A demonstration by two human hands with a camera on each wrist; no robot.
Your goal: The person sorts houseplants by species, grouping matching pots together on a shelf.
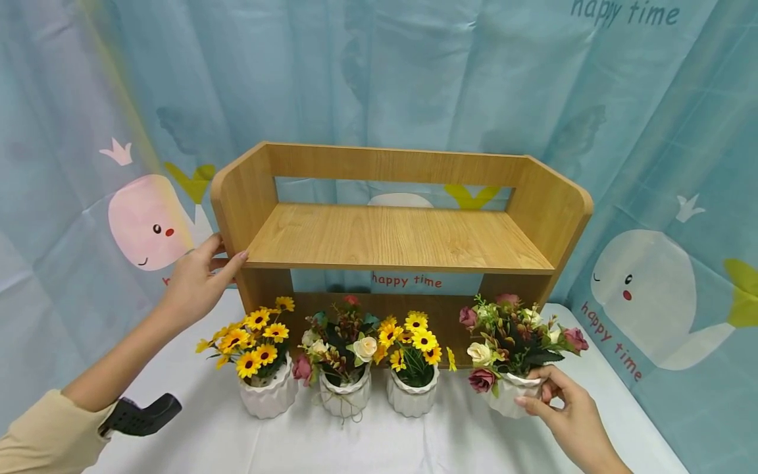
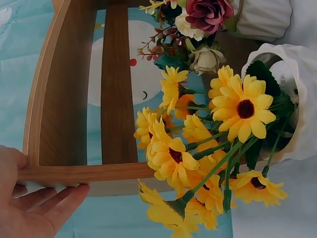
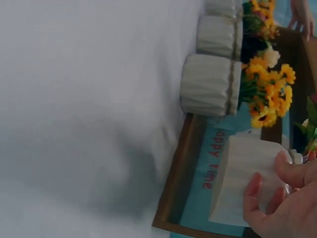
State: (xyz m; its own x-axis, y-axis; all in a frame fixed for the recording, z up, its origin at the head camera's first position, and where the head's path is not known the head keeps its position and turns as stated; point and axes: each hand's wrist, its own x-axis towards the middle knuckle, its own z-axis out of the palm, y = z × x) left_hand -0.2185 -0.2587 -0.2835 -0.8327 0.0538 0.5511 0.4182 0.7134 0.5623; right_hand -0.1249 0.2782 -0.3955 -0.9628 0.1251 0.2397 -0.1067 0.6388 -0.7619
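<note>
A two-tier wooden shelf (image 1: 391,237) stands in the middle of the head view. My left hand (image 1: 202,280) grips its left side panel, thumb at the front edge and fingers along the outer face, as the left wrist view shows. On the right, my right hand (image 1: 565,408) pinches the rim and side of a white ribbed pot (image 1: 510,395) of mauve and cream artificial roses (image 1: 515,336). Seen from the right wrist, this pot (image 3: 247,178) is tilted, and a shadow falls on the white cloth away from it.
Three more white pots stand before the shelf: sunflowers (image 1: 254,342) at left, mixed roses (image 1: 343,345) with twine, and smaller sunflowers (image 1: 414,342). A white cloth (image 1: 379,447) covers the table. Behind hangs a blue printed curtain (image 1: 391,79). A black strap mount (image 1: 145,416) sits at my left wrist.
</note>
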